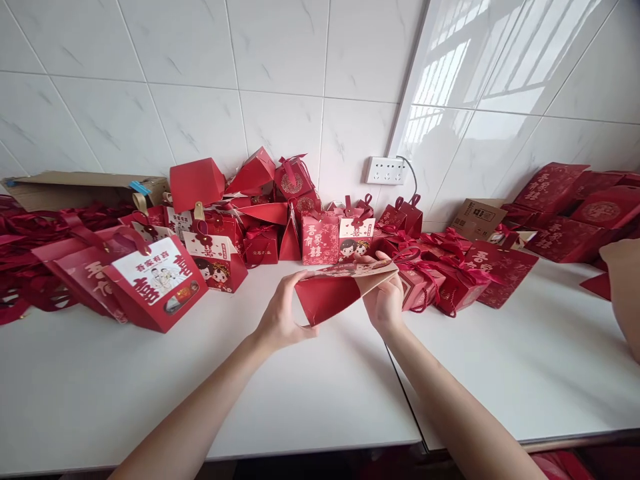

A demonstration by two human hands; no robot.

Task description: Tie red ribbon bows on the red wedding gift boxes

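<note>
Above the white table, a red folding gift box (330, 299) is held between both hands, tilted on its side. A red panel faces me, and a pale printed face shows along its top. My left hand (285, 310) grips the box's left end, thumb below and fingers above. At the right end, my right hand (385, 293) is closed around the pale flap, with some fingers behind it. Just beyond the box stand a red box with white lettering (320, 238) and a box printed with a cartoon couple (356, 241).
Red gift bags (155, 280) stand at the left, beside a heap of ribbons (35, 260). More red boxes (197, 185) are piled against the tiled wall. A power strip (387, 171) hangs there. Ribboned boxes (460, 287) lie at the right. A seam (407, 393) divides the table.
</note>
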